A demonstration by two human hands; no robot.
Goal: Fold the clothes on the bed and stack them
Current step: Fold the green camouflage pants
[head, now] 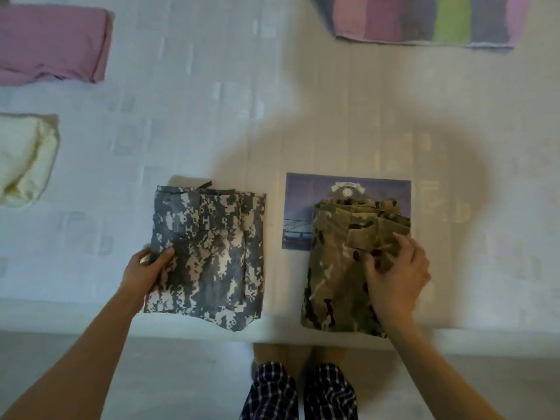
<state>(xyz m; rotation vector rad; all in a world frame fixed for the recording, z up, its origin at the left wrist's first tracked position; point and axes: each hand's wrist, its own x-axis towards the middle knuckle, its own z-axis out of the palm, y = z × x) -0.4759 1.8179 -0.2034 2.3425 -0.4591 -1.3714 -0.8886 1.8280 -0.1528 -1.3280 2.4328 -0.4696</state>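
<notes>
Dim, soft light; a broad shadow darkens the bed (394, 131); edges blur.

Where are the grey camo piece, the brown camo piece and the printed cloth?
grey camo piece (209, 256), head view, its centre
brown camo piece (330, 268), head view, left half
printed cloth (298, 201), head view, uncovered upper-left corner

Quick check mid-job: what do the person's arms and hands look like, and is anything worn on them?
Both forearms are bare, with no sleeves in view. The left hand and right hand are ungloved; no watch, ring or bracelet shows.
</notes>
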